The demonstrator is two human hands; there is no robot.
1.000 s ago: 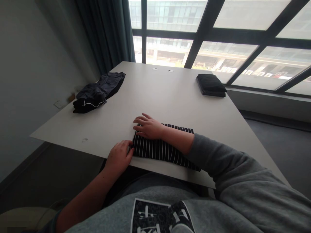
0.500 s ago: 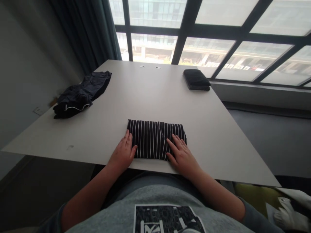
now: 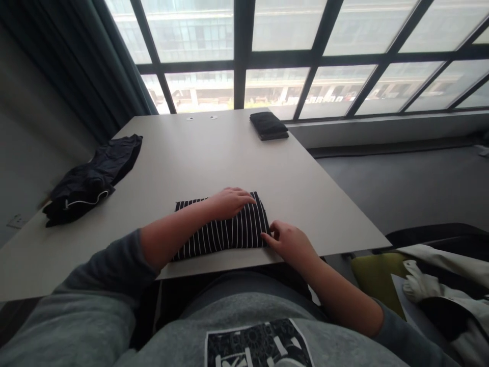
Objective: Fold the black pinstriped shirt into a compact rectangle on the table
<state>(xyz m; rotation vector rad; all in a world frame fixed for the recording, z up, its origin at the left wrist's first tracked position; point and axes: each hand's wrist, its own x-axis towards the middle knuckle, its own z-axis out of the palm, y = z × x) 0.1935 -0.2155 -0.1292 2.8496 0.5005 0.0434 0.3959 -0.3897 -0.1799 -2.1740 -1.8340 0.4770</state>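
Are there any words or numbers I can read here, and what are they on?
No text can be read for sure.
The grey shirt's print: black-and-white shapes like letters, cut off at the picture's bottom edge, unreadable.
The striped folded cloth, the dark clothes: no writing visible.

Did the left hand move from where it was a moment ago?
Yes. The left hand was at the striped cloth's left edge; now it lies flat on top, near the right end, toward the right hand.

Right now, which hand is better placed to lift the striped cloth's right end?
Probably the right hand: its fingers touch the striped cloth at that end, while the left hand lies flat on top.
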